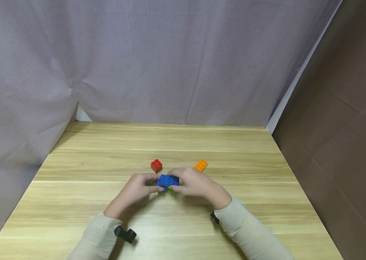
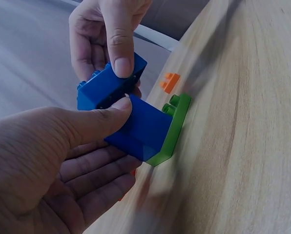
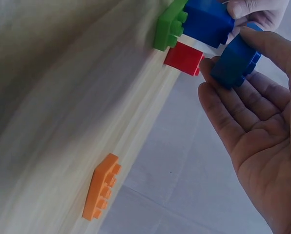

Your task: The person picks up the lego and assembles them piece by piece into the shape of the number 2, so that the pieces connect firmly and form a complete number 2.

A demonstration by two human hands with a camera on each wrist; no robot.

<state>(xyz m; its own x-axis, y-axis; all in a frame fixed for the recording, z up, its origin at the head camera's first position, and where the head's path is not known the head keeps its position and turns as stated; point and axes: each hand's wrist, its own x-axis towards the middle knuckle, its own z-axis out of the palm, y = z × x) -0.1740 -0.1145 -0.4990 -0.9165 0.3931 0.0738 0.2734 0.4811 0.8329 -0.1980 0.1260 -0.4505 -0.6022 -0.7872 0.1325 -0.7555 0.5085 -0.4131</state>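
Both hands meet at the middle of the wooden table (image 1: 105, 202). My left hand (image 1: 140, 187) pinches a blue brick (image 2: 143, 129) that sits on a green plate (image 2: 172, 129), its thumb on the brick's upper edge. My right hand (image 1: 192, 182) grips a second blue brick (image 2: 104, 87) between thumb and fingers, tilted against the top of the first one. In the right wrist view that held brick (image 3: 236, 61) is just off the blue brick (image 3: 206, 22) on the green plate (image 3: 169, 24).
A red brick (image 1: 156, 165) lies just behind the hands, and an orange plate (image 1: 200, 165) lies behind the right hand. A grey curtain (image 1: 137, 61) hangs along the back and left. A brown wall (image 1: 348, 108) stands on the right.
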